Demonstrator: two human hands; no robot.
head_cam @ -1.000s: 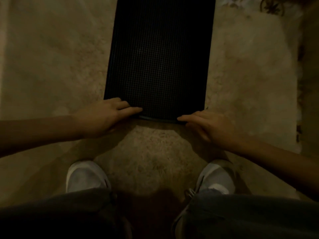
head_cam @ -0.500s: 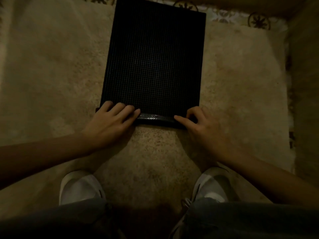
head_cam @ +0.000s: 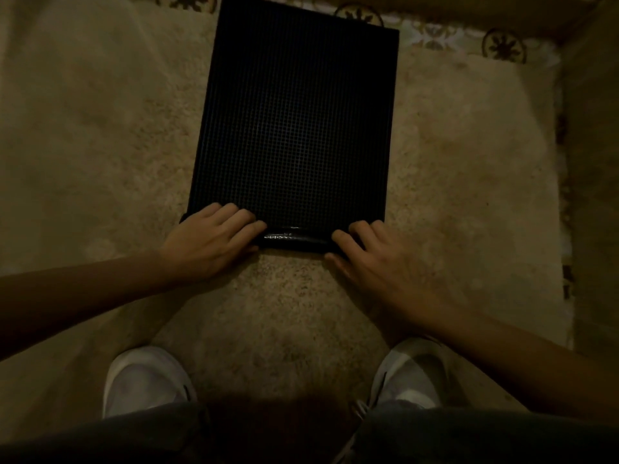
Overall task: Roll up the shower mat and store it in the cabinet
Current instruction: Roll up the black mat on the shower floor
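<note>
My left hand (head_cam: 214,242) and right hand (head_cam: 378,262) press curled fingers on the first small roll of the shower mat (head_cam: 294,128), most still flat beyond it, cabinet unseen.

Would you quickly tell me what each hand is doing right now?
Left hand: fingers curled over the rolled near edge of the black gridded rubber shower mat, gripping it.
Right hand: same, gripping that roll at its other end.
</note>
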